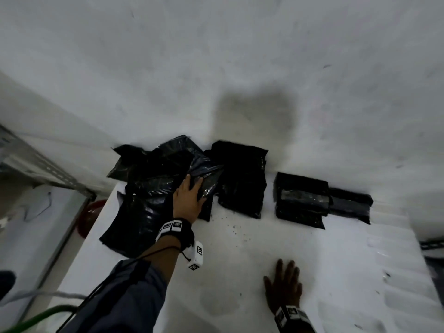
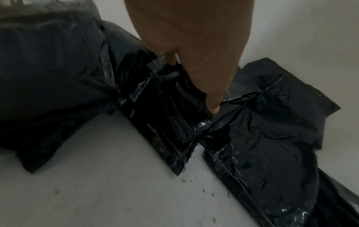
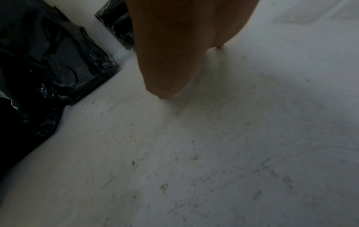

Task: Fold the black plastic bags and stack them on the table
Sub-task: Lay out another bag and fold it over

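A loose pile of crumpled black plastic bags lies at the back left of the white table. My left hand reaches onto the pile's right side. Its thumb and fingers curl onto a narrow glossy bag, seen close up under my left hand. A folded bag lies just right of the pile. Further right sits a stack of folded bags with another folded bundle beside it. My right hand lies flat on bare table near the front, fingers spread, holding nothing; the right wrist view shows that hand above the tabletop.
A white wall rises directly behind the bags. A perforated metal rack frame stands to the left, with a red object below the table's left edge. Dark specks dot the tabletop. A green cable crosses the lower left.
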